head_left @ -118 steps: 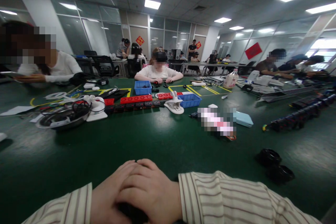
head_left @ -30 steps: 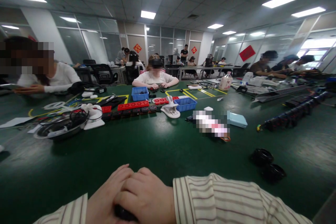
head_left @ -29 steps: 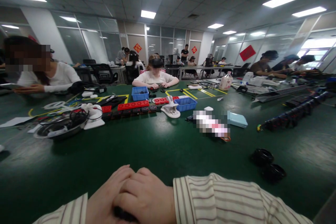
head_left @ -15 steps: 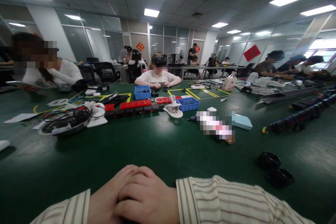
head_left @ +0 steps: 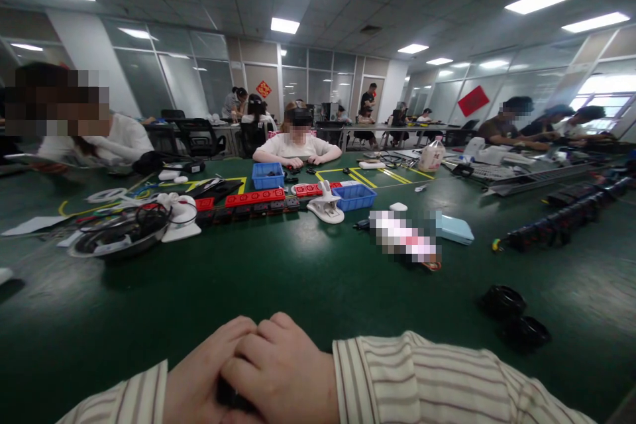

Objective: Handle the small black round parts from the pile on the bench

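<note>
My left hand (head_left: 206, 364) and my right hand (head_left: 283, 364) rest together at the near edge of the green table (head_left: 248, 285). The right hand's curled fingers press against the left hand. Between them shows a dark patch (head_left: 234, 396), perhaps a small black thing or only shadow; I cannot tell which. Both hands are closed, and most of the left fingers are hidden. Striped cream sleeves cover both wrists. To the right of my hands, two black ring-shaped things (head_left: 503, 302) lie on the table.
Ahead are a metal bowl of cables (head_left: 106, 252), red socket blocks (head_left: 254, 197), a white clip stand (head_left: 325, 205), blue bins (head_left: 355, 197) and a light blue box (head_left: 454, 229). Black strips (head_left: 551, 232) lie to the right. Co-workers sit opposite (head_left: 298, 146) and at left (head_left: 124, 139).
My hands have parted slightly, and the right fingers have shifted on the left hand. A dark patch now shows between them. The whole view has shifted slightly.
</note>
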Motion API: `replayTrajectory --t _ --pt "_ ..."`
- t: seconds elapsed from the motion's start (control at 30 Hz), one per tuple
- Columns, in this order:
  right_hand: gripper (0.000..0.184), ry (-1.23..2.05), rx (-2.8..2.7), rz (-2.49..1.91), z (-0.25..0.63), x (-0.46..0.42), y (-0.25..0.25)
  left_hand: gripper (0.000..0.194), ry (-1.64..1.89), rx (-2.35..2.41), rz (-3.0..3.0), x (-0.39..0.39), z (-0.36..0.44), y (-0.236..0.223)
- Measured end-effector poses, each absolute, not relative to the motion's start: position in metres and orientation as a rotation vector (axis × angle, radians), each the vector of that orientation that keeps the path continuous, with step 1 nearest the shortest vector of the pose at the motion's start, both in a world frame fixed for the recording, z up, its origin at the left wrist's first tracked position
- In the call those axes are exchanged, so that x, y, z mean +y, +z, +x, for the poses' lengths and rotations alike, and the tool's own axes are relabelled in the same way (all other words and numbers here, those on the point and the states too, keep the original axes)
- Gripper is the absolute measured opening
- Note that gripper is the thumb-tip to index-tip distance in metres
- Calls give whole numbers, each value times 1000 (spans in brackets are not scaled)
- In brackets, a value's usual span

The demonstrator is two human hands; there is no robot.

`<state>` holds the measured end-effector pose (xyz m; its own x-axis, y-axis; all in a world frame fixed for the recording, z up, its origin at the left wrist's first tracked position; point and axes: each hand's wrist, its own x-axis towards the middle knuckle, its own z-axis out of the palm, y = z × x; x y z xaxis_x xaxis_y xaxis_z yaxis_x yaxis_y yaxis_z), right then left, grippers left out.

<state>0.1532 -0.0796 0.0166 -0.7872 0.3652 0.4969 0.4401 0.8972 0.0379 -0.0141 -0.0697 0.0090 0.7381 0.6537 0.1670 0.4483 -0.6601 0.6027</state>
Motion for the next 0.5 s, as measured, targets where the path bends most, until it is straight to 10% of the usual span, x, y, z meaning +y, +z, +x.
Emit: replayTrajectory --t 0.5 --pt "28 640 -1891 -1079 167 -36 11 49 648 1028 2467 -65 -22 -1"
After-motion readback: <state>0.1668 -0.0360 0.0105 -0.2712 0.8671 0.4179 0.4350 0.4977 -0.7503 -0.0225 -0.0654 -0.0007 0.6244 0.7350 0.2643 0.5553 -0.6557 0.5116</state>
